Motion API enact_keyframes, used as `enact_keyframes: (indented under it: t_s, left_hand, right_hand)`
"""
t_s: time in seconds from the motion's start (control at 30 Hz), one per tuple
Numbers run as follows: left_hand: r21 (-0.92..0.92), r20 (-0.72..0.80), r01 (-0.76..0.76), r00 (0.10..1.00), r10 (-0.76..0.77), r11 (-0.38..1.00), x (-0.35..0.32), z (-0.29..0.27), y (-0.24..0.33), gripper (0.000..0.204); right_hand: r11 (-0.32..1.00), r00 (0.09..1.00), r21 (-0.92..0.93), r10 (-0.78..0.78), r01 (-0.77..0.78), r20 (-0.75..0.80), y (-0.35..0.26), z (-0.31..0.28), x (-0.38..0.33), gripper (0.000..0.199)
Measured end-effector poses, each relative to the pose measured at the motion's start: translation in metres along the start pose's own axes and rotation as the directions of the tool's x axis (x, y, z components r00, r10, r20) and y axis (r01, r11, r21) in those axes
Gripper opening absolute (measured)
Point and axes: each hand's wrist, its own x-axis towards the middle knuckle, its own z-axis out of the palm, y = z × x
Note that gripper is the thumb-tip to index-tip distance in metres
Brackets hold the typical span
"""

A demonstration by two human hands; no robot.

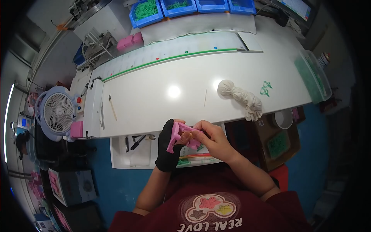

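Observation:
A pink piece with raised edges, perhaps moulded rubber or plastic, is held between my two hands just off the table's front edge. My left hand, in a black glove with bare fingertips, wraps round its left side. The bare fingers of my right hand pinch its right side. Just what lies between those fingertips is hidden. Below the hands, an open drawer holds pens, green scraps and an orange-red stick.
On the white table lie a knotted cloth bundle, small green pieces, a thin stick and a wooden-handled tool. Blue bins line the back. A fan stands left; a clear tub sits right.

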Motion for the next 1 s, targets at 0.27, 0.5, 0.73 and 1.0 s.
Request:
enact_keyframes:
  t_s: [0.27, 0.5, 0.73, 1.0]
  left_hand:
    - [0.062, -0.036, -0.044, 0.998, 0.046, 0.997, 0.000, 0.006, 0.004, 0.036]
    - [-0.072, -0.048, 0.019, 0.999, -0.022, 0.997, 0.001, 0.006, 0.000, 0.036]
    - [-0.147, -0.019, 0.059, 0.998, -0.062, 0.987, -0.002, 0.013, 0.011, 0.029]
    - [0.257, -0.124, -0.266, 0.945, 0.304, 0.929, 0.002, 0.019, 0.003, 0.025]
  right_hand:
    - [0.991, 0.993, 0.119, 0.068, -0.056, -0.101, -0.004, 0.010, -0.006, 0.021]
    - [0.999, 0.996, 0.028, 0.047, -0.045, -0.077, -0.003, 0.007, -0.004, 0.026]
    - [1.000, 0.993, -0.001, 0.028, -0.029, -0.117, -0.001, 0.005, -0.006, 0.023]
    - [0.963, 0.973, 0.214, 0.192, -0.162, -0.127, 0.006, 0.008, -0.006, 0.023]
